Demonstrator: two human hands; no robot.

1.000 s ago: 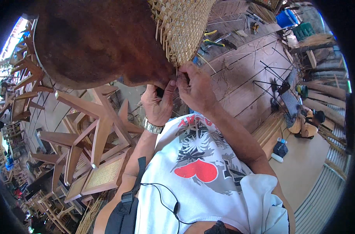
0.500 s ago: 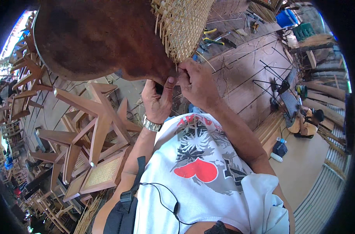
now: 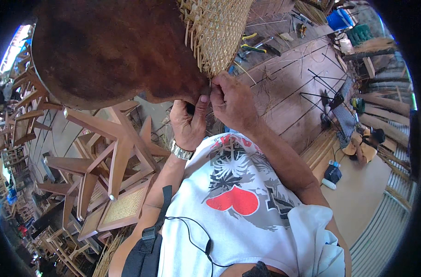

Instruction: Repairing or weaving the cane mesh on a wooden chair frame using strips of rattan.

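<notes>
A large brown, leathery-looking piece with a curved edge fills the upper left. Woven cane lies along its right side, with loose strand ends sticking out and a narrow tip at the bottom. My left hand, wearing a metal watch, grips the brown piece's lower corner; the thumb presses on top and the other fingers are mostly hidden. Close beside it, my right hand is closed in a pinch at the cane's tip, on what looks like a thin cane strand.
Wooden chair frames with cane panels are stacked at left. Yellow-handled pliers and other tools lie beyond the cane. At right are a black-legged folding chair, a blue bucket, a seated person and a dark pouch.
The brown piece has tilted slightly, its left part shifting left and down. Both hands keep their hold at the corner, with only a small shift.
</notes>
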